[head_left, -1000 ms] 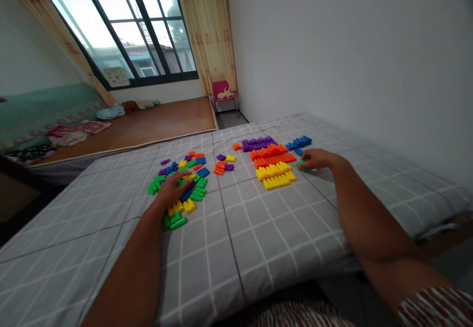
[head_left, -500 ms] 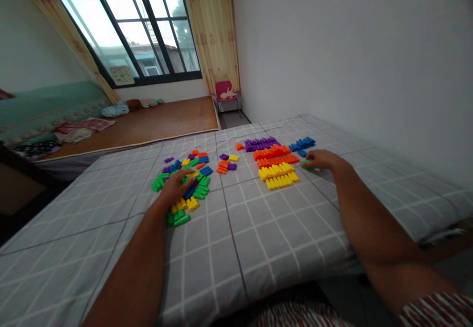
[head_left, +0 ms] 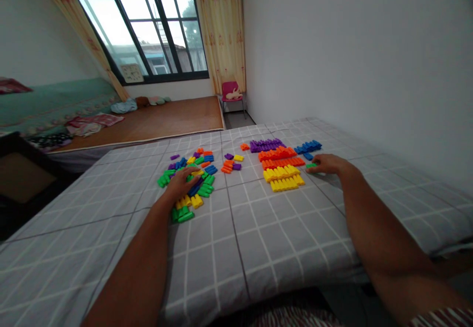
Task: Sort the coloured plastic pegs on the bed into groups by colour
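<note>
My left hand (head_left: 182, 181) rests over a mixed pile of small plastic blocks (head_left: 206, 187), fingers stretched forward and thumb apart. A yellow block shows by its fingertips; whether they touch it I cannot tell. On the right, my right hand (head_left: 329, 163) has its fingers closed at a small green block (head_left: 311, 165) low over the cloth. Left of this hand lie rows of like-coloured blocks: yellow (head_left: 284, 178), orange (head_left: 279, 157) and purple (head_left: 266, 145). Behind it is a blue row (head_left: 309, 147), with a separate blue block (head_left: 308, 156) nearer the fingers.
A grey checked cloth (head_left: 207, 248) covers the surface. A small orange and purple group (head_left: 231, 165) lies between pile and rows, with a lone orange block (head_left: 244, 147) behind. A white wall (head_left: 351, 61) runs along the right. A pink chair (head_left: 231, 90) stands beyond.
The view has turned slightly left, so everything sits a little further right. The green block shows slightly more clearly at my right fingertips. Both hands stay at nearly the same places.
</note>
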{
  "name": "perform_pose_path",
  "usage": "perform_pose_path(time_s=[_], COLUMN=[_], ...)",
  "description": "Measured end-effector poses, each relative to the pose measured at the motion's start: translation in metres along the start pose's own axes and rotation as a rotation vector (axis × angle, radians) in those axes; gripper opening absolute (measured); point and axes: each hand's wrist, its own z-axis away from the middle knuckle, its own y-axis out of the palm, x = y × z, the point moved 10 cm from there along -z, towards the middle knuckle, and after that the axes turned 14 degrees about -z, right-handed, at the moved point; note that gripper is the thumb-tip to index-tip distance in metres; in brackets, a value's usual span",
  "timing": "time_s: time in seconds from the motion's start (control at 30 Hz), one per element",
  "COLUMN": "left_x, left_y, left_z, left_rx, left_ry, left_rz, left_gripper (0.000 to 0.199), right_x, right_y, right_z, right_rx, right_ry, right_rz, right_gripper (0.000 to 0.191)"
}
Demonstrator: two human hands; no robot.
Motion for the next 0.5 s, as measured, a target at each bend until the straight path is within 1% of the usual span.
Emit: perform_pose_path(time_s=[0.07, 0.1, 0.17, 0.23, 0.27, 0.3, 0.37, 0.43, 0.5], left_x=[-0.002, -0.002, -0.004, -0.004, -0.003, -0.001, 0.005, 0.012, 0.020], left_y=[0.000, -0.001, -0.001, -0.002, -0.004, -0.006, -0.010, -0.015, -0.019], left_z=[0.000, 0.000, -0.001, -0.001, -0.002, -0.002, -0.001, 0.000, 0.002], left_rx=[0.005, 0.006, 0.002, -0.011, -0.025, -0.047, -0.096, -0.130, -0.150], left_ry=[0.005, 0.006, 0.012, 0.017, 0.016, 0.010, -0.017, -0.065, -0.125], left_rz=[0.012, 0.021, 0.049, 0.080, 0.089, 0.091, 0.089, 0.092, 0.096], left_gripper=[0.054, 0.053, 0.053, 0.052, 0.051, 0.050, 0.045, 0.040, 0.036], right_x=[-0.002, -0.002, 0.005, 0.021, 0.033, 0.046, 0.075, 0.106, 0.139], right_y=[-0.002, -0.008, -0.027, -0.043, -0.046, -0.046, -0.037, -0.022, -0.005], right_z=[0.002, 0.004, 0.010, 0.018, 0.022, 0.025, 0.030, 0.031, 0.033], right_rx=[0.029, 0.000, -0.155, -0.330, -0.395, -0.439, -0.472, -0.450, -0.386], right_ry=[0.080, 0.119, 0.146, 0.105, 0.060, 0.004, -0.118, -0.247, -0.376], right_rz=[0.075, 0.112, 0.152, 0.164, 0.162, 0.155, 0.133, 0.101, 0.049], right_gripper=[0.048, 0.048, 0.050, 0.051, 0.049, 0.047, 0.042, 0.038, 0.035])
